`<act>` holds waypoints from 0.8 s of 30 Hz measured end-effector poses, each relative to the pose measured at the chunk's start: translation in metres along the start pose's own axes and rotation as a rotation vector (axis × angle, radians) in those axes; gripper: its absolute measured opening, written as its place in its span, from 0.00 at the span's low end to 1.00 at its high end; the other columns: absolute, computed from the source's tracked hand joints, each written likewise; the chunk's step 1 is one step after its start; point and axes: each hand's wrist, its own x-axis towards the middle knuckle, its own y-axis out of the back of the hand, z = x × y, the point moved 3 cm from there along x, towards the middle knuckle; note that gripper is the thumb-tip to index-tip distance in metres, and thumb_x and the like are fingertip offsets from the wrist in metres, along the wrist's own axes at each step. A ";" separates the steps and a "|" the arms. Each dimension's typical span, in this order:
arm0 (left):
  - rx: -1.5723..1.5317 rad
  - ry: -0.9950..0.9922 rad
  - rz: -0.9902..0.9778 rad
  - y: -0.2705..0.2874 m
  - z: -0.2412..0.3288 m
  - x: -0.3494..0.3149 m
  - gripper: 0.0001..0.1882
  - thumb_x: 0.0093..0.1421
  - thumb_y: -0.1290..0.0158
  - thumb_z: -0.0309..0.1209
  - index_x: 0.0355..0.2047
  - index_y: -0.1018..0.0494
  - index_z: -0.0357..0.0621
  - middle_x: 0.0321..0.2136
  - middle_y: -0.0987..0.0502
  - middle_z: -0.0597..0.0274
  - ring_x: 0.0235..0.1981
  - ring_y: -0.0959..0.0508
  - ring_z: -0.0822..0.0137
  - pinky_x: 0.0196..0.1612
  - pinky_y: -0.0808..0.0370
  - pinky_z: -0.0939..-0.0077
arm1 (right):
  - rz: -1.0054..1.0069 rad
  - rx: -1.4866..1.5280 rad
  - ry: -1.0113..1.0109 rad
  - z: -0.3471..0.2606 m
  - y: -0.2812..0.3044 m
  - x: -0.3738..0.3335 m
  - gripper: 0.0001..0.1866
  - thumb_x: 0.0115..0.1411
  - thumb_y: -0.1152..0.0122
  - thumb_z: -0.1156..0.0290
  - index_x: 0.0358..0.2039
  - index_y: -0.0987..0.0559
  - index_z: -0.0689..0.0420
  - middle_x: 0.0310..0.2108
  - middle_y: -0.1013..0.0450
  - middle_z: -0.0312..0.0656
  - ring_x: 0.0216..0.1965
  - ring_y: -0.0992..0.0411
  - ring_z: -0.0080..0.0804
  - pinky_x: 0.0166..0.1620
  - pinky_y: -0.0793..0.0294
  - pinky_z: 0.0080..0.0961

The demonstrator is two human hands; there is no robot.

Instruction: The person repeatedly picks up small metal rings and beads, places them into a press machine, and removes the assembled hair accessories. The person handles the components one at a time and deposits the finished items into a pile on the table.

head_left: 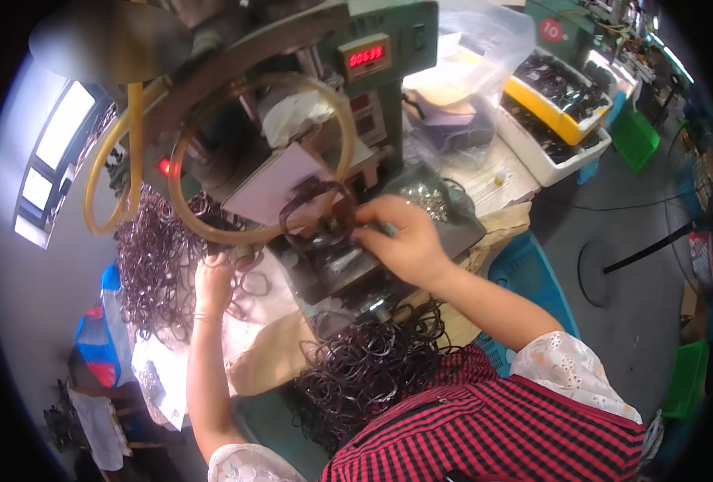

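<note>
My right hand [405,239] pinches a dark brown loop-shaped band [294,210] between thumb and fingers. The band stands upright at the work area of a green bench machine [421,40], in front of a pale tilted plate [280,186]. Part of the band's lower edge merges with the dark tooling. To the left, my left hand [214,283] has its fingers drawn together beside a large pile of dark glossy loops [151,277]. What those fingers hold, if anything, is too small to make out. Another heap of loops [372,373] rests at my lap, against a red-and-black checked apron [485,430].
A clear yellowish hose [178,189] curves in front of the machine. Small shiny metal parts [427,197] lie in a dark tray right of my right hand. Yellow [557,120] and white [545,165] bins stand at the back right. A blue basket [525,281] is below the bench.
</note>
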 end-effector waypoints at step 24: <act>-0.855 0.222 0.922 0.186 0.178 -0.056 0.13 0.54 0.41 0.13 0.41 0.23 0.30 0.34 0.19 0.46 0.34 0.20 0.51 0.38 0.21 0.64 | -0.176 0.352 -0.178 -0.015 0.022 -0.028 0.19 0.62 0.37 0.75 0.54 0.23 0.63 0.46 0.21 0.42 0.48 0.22 0.26 0.51 0.25 0.23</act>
